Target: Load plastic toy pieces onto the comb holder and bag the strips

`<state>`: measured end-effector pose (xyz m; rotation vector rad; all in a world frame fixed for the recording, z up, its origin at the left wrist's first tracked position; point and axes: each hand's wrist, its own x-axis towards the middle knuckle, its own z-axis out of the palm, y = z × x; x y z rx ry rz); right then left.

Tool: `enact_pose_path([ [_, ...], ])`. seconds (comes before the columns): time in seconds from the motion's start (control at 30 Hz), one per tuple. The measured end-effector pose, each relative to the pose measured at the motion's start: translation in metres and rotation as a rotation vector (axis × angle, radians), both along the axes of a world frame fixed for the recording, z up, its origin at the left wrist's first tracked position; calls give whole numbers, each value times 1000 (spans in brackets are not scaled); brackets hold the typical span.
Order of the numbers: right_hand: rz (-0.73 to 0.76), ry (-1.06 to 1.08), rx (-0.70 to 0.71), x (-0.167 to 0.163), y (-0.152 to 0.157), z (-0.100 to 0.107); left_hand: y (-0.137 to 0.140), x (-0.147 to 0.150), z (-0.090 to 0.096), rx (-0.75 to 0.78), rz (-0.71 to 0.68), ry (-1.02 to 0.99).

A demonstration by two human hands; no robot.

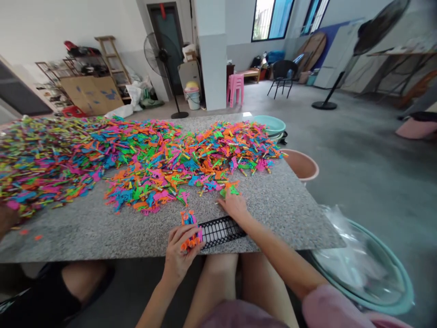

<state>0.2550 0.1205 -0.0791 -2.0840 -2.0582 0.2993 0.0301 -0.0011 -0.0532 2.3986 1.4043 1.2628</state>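
Note:
My left hand [182,246] is closed around a bunch of small toy pistols [189,218] in orange, blue and pink, at the left end of a black lattice plastic tray [221,231]. The tray lies at the table's front edge, and white shows through its slots. Beyond it, my right hand [235,205] is at the near edge of the pile, its fingers on a green toy pistol [231,190] with orange beside it. That forearm passes over the tray's right end. A wide pile of toy pistols [164,164] in mixed colours spreads behind both hands.
The speckled stone table [280,214] carries the pile. Another person's hand [7,218] is at its left edge. To the right stand a pink basin [300,165] and a green tub [392,273] holding clear plastic bags. Standing fans [164,57] are farther back.

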Motion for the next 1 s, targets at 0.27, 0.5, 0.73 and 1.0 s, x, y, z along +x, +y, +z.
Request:
enact_pose_path([
  [0.27,-349,294,-76,24,11,0,-1,3,4,25,-10,44],
  [0.5,-97,630,-204,41,-37,-7,7,-2,6,153,-7,141],
  [0.73,215,1029,-121,-27,-55,-22,8,-11,9,46,-64,138],
  [1.0,475,467,-72,-57,-42,-6,8,-11,10,70,-85,172],
])
